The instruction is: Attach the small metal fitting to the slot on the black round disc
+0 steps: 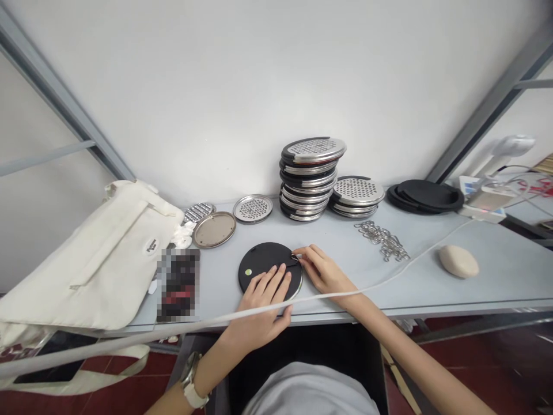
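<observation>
A round black disc (268, 262) with a small green-and-white sticker lies on the table in front of me; a silvery edge shows at its lower right. My left hand (264, 294) rests on it, palm down with fingers stretched out. At the disc's right edge, my right hand (322, 268) pinches a small metal wire clip (294, 257). To the right lies a heap of similar loose metal clips (382, 239). Behind the disc rises a tall stack of round metal grater plates with black rims (311, 184), beside a shorter stack of grater plates (358, 196).
Left are a single grater plate (253, 208), a plain metal disc (215, 229), a white bag (99, 253) and a blurred-out dark item (178, 285). Right are black discs (425, 196), a beige rounded object (458, 261) and a power strip (484, 212). A white cable (371, 286) crosses before me.
</observation>
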A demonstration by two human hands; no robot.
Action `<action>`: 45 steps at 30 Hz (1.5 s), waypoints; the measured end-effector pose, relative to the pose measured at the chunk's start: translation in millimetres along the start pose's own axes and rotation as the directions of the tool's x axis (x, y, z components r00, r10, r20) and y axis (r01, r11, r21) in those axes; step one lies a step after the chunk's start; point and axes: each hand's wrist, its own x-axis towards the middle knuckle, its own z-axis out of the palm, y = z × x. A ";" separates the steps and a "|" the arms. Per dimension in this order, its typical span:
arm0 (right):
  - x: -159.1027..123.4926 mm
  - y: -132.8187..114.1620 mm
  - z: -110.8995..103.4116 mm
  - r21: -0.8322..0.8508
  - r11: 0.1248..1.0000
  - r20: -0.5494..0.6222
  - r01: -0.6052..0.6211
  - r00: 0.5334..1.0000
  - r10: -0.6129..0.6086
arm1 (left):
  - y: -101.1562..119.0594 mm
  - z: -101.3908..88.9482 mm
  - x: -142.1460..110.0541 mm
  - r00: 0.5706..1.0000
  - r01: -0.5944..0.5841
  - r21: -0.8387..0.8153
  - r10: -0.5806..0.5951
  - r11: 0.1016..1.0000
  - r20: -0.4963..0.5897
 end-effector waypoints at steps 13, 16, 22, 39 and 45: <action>0.5 -0.3 -0.3 -0.025 1.000 -0.002 -0.002 1.000 0.001 | 0.9 0.1 -0.2 1.000 0.009 -0.002 -0.009 1.000 0.018; 0.0 -0.1 0.4 -0.027 1.000 0.002 -0.015 1.000 0.015 | 0.3 0.8 -0.5 1.000 0.009 -0.006 -0.009 1.000 0.009; -0.7 1.3 0.6 -0.022 1.000 -0.009 0.004 1.000 -0.004 | -0.2 0.6 -0.1 1.000 0.007 -0.011 -0.007 1.000 0.000; -1.9 -7.0 -2.1 0.019 0.992 0.049 -0.122 0.991 0.121 | 0.1 0.5 -0.2 1.000 0.003 -0.004 -0.003 1.000 -0.001; 0.0 -7.7 -2.2 0.010 0.992 0.064 -0.124 0.990 0.123 | 0.3 0.3 0.2 1.000 0.001 -0.001 -0.001 1.000 -0.010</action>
